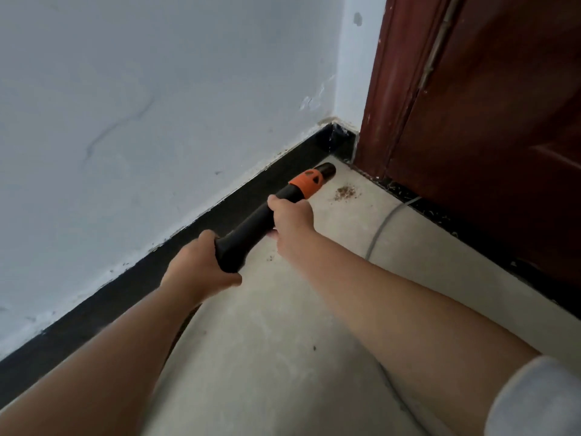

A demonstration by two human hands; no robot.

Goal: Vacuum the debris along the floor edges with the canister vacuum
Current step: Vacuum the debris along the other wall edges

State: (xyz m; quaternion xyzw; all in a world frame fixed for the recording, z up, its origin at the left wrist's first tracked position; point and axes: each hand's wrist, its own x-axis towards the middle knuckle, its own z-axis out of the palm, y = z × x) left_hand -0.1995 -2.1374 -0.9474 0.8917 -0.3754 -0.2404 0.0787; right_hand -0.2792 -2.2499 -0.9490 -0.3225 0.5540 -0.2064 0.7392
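Gripping the black vacuum wand (pixel 251 221), the left hand (pixel 196 265) curls round its flared rear end and the right hand (pixel 290 218) wraps the shaft behind the orange collar (pixel 306 182); the round nozzle (pixel 327 169) points into the corner along the black baseboard (pixel 176 253); a small brown debris pile (pixel 344 193) lies just right, on open, dusty pale floor (pixel 267 341) before the dark red wooden door (pixel 487 105).

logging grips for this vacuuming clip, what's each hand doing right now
Left hand: closed around the rear end of the black plastic vacuum wand with the orange collar.
Right hand: closed around the same wand, nearer the nozzle.
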